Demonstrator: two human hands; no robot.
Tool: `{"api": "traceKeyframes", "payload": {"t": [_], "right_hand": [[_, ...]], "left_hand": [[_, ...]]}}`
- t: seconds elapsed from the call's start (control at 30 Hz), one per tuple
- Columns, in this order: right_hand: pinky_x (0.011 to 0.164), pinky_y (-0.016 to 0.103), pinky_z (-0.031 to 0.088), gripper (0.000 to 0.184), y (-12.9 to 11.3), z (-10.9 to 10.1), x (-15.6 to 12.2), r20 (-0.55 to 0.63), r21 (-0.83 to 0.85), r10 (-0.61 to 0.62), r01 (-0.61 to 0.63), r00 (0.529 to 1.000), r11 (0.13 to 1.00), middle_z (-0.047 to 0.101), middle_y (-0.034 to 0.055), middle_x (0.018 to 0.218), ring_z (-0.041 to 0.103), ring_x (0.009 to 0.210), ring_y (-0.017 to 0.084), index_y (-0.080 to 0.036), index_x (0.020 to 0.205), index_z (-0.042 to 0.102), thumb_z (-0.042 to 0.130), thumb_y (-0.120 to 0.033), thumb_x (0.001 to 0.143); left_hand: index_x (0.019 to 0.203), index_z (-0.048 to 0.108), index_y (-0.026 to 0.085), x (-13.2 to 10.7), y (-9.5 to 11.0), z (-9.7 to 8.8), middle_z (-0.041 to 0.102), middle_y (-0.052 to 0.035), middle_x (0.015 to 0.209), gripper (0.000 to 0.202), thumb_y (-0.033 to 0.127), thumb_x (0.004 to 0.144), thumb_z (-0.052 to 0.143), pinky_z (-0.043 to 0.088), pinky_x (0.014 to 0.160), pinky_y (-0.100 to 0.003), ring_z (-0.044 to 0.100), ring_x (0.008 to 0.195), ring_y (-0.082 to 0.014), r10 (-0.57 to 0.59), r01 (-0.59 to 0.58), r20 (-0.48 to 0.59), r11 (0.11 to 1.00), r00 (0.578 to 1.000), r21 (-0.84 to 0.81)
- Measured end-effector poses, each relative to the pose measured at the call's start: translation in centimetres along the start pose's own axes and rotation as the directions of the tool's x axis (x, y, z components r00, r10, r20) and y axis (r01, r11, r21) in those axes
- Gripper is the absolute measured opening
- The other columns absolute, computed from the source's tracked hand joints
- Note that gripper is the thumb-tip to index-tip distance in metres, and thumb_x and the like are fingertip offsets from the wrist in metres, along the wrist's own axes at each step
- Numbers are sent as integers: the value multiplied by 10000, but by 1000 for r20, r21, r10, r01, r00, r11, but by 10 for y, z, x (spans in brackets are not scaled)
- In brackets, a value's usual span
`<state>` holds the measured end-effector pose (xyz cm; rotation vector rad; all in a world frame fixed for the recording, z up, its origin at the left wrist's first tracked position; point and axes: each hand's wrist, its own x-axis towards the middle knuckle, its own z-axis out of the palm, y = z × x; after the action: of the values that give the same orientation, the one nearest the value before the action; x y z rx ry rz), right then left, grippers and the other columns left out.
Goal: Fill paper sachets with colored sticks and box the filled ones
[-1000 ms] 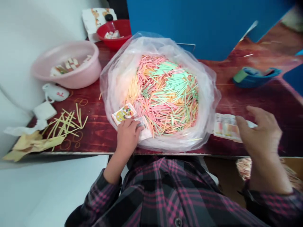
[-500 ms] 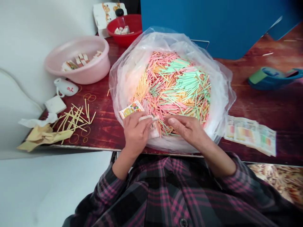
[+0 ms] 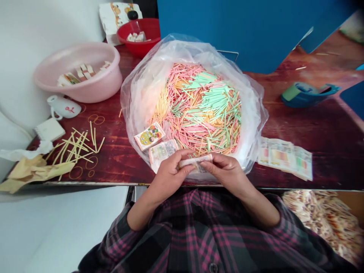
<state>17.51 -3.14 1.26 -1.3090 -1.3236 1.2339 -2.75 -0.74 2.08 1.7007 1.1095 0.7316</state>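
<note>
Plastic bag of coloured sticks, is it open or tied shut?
Open: the clear plastic bag gapes wide, with the coloured sticks exposed inside.

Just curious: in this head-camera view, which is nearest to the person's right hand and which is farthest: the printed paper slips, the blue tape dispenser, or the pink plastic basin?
From the right hand:
1. Printed paper slips, on the table to its right.
2. Blue tape dispenser, farther right and up the table.
3. Pink plastic basin, far across on the table's left.

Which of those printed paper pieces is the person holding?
The narrow folded white-and-orange paper strip, pinched between left hand and right hand; the yellow cartoon packet and the printed sheets lie loose.
</note>
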Motion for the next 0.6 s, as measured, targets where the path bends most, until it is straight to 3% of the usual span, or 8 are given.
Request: {"api": "traceKeyframes", "payload": {"t": [0.17,0.3,0.4,0.53,0.6], "right_hand": [[637,266,471,267,7,2,-11,-15,-65,-77,76,997,995,657,-1,671,572,650,141,-203,754,741,708,-434,884],[524,255,361,495,8,4,-14,2,-194,-144,142,990,971,473,-36,526,412,521,104,-199,581,598,647,-551,925],[506,263,319,601,4,0,-8,47,-276,-186,191,981,942,405,-39,504,366,504,101,-207,523,493,565,-617,957],[599,277,439,492,0,-26,13,110,-411,-235,259,966,874,621,12,640,570,608,153,-212,695,664,496,-547,1013],[771,324,506,335,4,-44,26,59,-585,-305,281,951,761,754,70,871,683,828,215,-214,892,744,534,-448,1009]], "left_hand": [[1187,677,211,-6,4,-2,766,-28,1020,302,274,893,659,544,872,-300,701,935,-181,-58,67,107,994,993,-84],[1135,728,220,-8,4,-3,791,-36,1078,243,328,950,614,550,915,-306,718,980,-186,-34,39,126,998,991,-42],[1085,747,224,-6,1,-5,796,-19,973,227,354,975,597,562,807,-287,719,864,-174,-6,2,146,1000,989,25],[923,714,204,-3,-5,-9,749,-23,846,272,373,1027,529,534,742,-295,679,783,-171,128,-146,93,963,987,225],[911,690,197,-1,-8,-8,747,-52,908,266,349,1037,511,522,811,-346,675,880,-206,208,-219,74,884,975,414]]}}
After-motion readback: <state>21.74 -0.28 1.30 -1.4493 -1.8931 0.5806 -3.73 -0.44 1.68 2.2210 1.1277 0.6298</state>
